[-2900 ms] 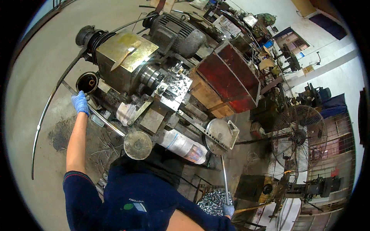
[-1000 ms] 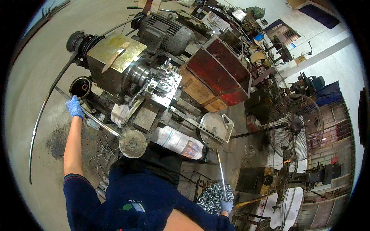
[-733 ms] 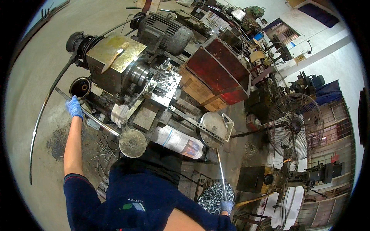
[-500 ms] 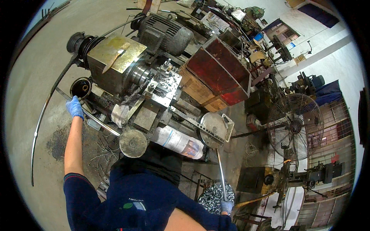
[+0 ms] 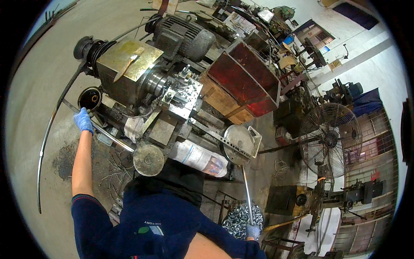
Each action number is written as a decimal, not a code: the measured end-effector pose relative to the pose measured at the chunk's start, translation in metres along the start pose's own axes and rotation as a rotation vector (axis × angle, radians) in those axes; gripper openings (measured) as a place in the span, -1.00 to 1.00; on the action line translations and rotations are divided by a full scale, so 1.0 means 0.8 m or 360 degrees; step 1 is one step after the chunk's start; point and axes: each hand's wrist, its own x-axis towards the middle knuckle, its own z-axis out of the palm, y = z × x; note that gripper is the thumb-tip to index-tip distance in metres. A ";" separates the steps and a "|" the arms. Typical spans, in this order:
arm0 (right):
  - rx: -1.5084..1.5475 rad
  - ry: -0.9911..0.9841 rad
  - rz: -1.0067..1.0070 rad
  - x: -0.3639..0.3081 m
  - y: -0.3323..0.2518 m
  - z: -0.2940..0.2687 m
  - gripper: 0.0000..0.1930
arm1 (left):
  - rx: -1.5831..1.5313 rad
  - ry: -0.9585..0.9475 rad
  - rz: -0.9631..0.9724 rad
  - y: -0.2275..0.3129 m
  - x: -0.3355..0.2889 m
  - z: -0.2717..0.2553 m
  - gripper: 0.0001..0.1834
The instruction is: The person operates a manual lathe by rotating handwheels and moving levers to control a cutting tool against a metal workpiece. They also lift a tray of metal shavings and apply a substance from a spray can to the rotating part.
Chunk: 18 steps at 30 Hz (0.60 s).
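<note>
In a blue glove, my left hand [image 5: 83,120] is closed around the upper end of a metal lever [image 5: 113,138], which slopes down to a round steel disc [image 5: 148,160] on the machine's front. My right hand [image 5: 252,232], also gloved, grips the low end of a long shiny lever [image 5: 247,190]. That lever runs up to a larger disc [image 5: 238,142] on the right. Between them stands a lathe-like machine with a steel spindle [image 5: 157,83] and a chip-strewn tool slide [image 5: 184,100]. A white printed bag [image 5: 199,159] lies across its front.
A tub of small metal parts [image 5: 239,219] sits beside my right hand. Behind the slide, a red bin [image 5: 243,80] rests on a wooden crate [image 5: 224,101]. An electric motor [image 5: 183,38] is at the back. A hose [image 5: 47,134] hangs at left; a large fan [image 5: 330,140] stands right.
Both hands keep their holds on the levers, nearly unmoved. The low end of the hanging hose has swung slightly right and down.
</note>
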 end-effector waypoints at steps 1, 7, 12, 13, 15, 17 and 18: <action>0.0006 -0.0001 0.0003 0.000 0.001 0.001 -0.40 | 0.0008 -0.0001 -0.0008 -0.002 0.002 0.000 -0.83; 0.0058 0.0010 0.0013 -0.002 0.009 0.005 -0.43 | 0.0014 -0.0008 0.0001 -0.005 0.004 -0.001 -0.83; 0.0116 0.0011 0.0004 -0.010 0.006 0.005 -0.45 | -0.0022 -0.0022 0.0002 0.000 0.000 -0.003 -0.81; 0.0130 0.0014 -0.0005 -0.014 0.005 0.002 -0.46 | -0.0026 -0.0015 -0.0007 0.001 -0.001 -0.002 -0.81; 0.0152 0.0072 -0.0027 -0.012 0.008 0.007 -0.47 | -0.0032 0.0005 -0.0018 0.001 -0.002 -0.001 -0.81; 0.0167 0.0181 -0.0042 -0.005 0.018 0.025 -0.47 | -0.0028 0.0022 -0.0024 -0.002 0.001 0.001 -0.80; 0.0163 0.0175 -0.0054 -0.001 0.021 0.030 -0.47 | -0.0019 0.0006 -0.0032 -0.004 0.003 0.000 -0.80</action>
